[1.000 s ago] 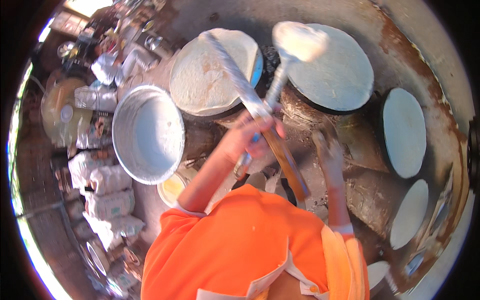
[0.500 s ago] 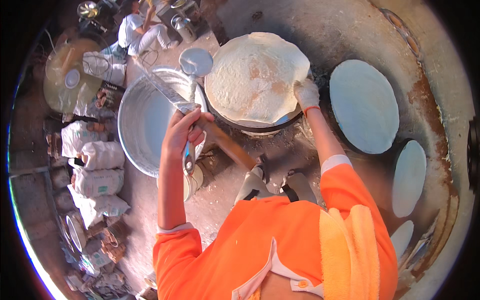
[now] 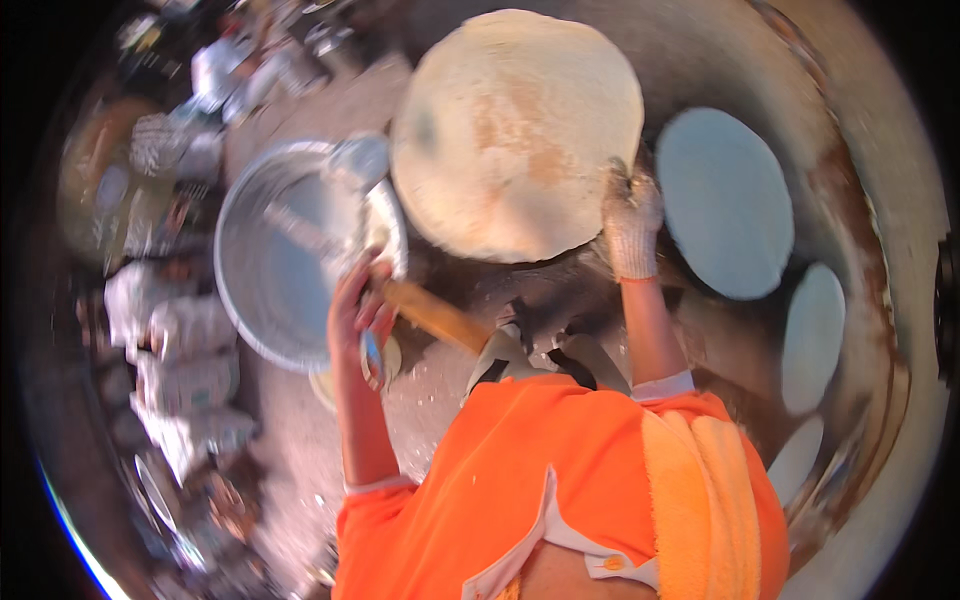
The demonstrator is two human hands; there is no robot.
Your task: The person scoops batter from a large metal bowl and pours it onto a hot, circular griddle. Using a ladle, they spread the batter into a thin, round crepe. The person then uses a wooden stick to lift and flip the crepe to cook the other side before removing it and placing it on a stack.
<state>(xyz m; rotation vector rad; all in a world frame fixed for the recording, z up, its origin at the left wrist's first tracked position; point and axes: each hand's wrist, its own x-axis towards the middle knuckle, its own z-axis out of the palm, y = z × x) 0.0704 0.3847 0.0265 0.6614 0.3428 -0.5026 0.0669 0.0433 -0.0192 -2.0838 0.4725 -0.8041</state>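
My left hand (image 3: 365, 305) is closed round the handles of a long metal spatula with a wooden grip (image 3: 440, 315) and a batter-smeared metal ladle (image 3: 355, 162), both over a large aluminium basin (image 3: 240, 250); the spatula's blade is blurred. My right hand (image 3: 630, 225), in a knitted glove, grips the right edge of a large round pale flatbread (image 3: 515, 130) with brown patches. The flatbread covers most of the round griddle beneath it.
Round griddles (image 3: 727, 200) coated pale line the curved right wall, one lower down (image 3: 812, 335). Sacks (image 3: 180, 370) and other clutter fill the left side. A person in white (image 3: 220, 70) is at the upper left. My feet are below the middle griddle.
My left hand and tools have moved left, from over the griddle to over the basin. My gloved right hand has risen to the flatbread's edge, and the flatbread now appears larger in view.
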